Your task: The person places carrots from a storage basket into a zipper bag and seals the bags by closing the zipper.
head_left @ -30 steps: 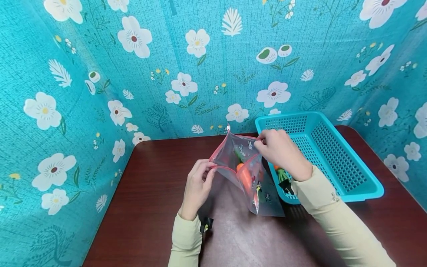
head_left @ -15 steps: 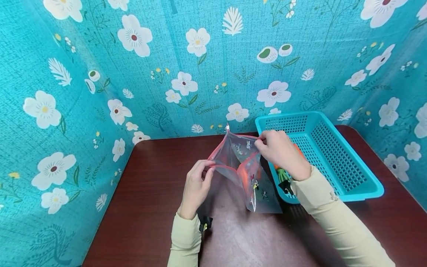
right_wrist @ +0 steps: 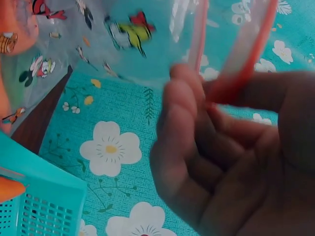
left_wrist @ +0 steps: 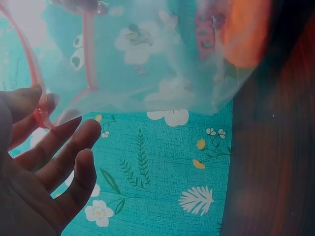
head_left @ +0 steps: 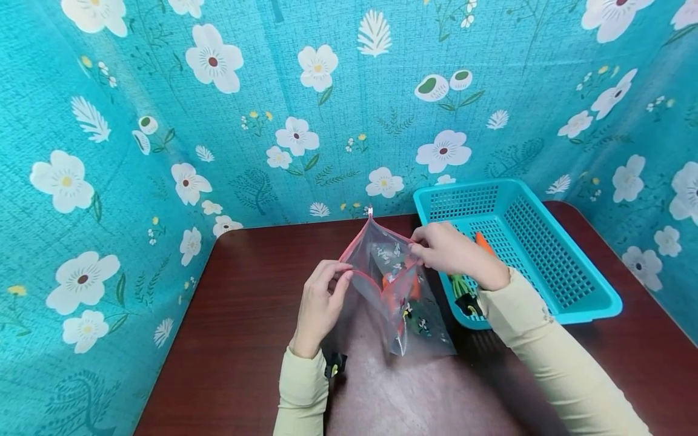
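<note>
A clear zip bag (head_left: 436, 321) with red zip edges and small cartoon prints is held with its mouth spread wide. Orange carrots (head_left: 415, 287) show through its plastic, and an orange shape (left_wrist: 246, 34) blurs behind the film in the left wrist view. My left hand (head_left: 319, 303) pinches the near left rim between thumb and index finger, the other fingers loosely bent. At the far right rim, my right hand (head_left: 452, 251) pinches the red edge (right_wrist: 241, 78) with thumb and curled fingers. How many carrots lie inside, I cannot tell.
Right of the bag stands a turquoise plastic basket (head_left: 578, 318), partly under my right forearm. In it lie an orange carrot (head_left: 483, 242) and green stalks (head_left: 460, 284). A flowered turquoise cloth (head_left: 327, 151) hangs behind the dark wooden table (head_left: 234, 339).
My right hand has shifted slightly left and down, drawing the bag's right rim with it. The orange contents sit lower in the bag. The left hand keeps its pinch almost unmoved.
</note>
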The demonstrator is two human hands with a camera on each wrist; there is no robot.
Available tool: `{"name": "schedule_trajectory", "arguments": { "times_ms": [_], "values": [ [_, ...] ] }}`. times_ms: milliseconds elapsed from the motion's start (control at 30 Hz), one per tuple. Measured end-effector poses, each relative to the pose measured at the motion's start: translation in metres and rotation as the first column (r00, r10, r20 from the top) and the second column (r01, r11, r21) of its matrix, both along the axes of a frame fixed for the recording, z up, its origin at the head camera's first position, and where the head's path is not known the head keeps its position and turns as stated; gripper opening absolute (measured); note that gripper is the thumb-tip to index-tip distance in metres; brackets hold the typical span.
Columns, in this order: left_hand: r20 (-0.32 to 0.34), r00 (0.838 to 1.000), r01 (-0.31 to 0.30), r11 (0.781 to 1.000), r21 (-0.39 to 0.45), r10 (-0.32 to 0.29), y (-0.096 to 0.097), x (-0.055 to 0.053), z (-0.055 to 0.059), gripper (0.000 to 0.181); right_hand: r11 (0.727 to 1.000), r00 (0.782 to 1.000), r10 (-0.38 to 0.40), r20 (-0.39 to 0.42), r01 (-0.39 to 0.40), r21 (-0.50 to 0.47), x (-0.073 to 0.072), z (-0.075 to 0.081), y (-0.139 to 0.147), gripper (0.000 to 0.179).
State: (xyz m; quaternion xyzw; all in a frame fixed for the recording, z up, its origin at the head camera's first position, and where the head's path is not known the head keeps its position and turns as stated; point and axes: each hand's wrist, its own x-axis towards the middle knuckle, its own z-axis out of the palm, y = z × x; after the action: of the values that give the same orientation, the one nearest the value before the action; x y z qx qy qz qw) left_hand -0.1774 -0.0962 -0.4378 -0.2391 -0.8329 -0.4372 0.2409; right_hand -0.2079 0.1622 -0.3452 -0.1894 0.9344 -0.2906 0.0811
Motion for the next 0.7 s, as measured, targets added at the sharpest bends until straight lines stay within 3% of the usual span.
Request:
{"name": "schedule_trajectory", "arguments": {
  "times_ms": [133,233,467,700],
  "values": [
    [-0.010,1.000,-0.003,1.000,-0.017,0.003,0.001,0.000,0.000,0.012,0.979,0.978,0.201,0.060,-0.203,0.025,-0.002,-0.003,0.004,0.017],
    [-0.027,1.000,-0.007,1.000,-0.029,0.006,0.002,0.001,0.000,0.010,0.958,0.954,0.282,0.105,-0.287,0.030,-0.003,-0.004,0.005,0.017],
    [-0.020,1.000,0.000,0.999,-0.034,-0.001,0.007,0.003,0.001,0.008,0.969,0.970,0.231,0.074,-0.236,0.078,-0.005,-0.006,0.011,0.013],
    [0.004,0.999,0.047,0.999,-0.009,-0.047,0.012,0.004,0.001,0.008,0.978,0.982,0.179,0.066,-0.184,0.095,-0.006,-0.005,0.019,0.014]
  ]
}}
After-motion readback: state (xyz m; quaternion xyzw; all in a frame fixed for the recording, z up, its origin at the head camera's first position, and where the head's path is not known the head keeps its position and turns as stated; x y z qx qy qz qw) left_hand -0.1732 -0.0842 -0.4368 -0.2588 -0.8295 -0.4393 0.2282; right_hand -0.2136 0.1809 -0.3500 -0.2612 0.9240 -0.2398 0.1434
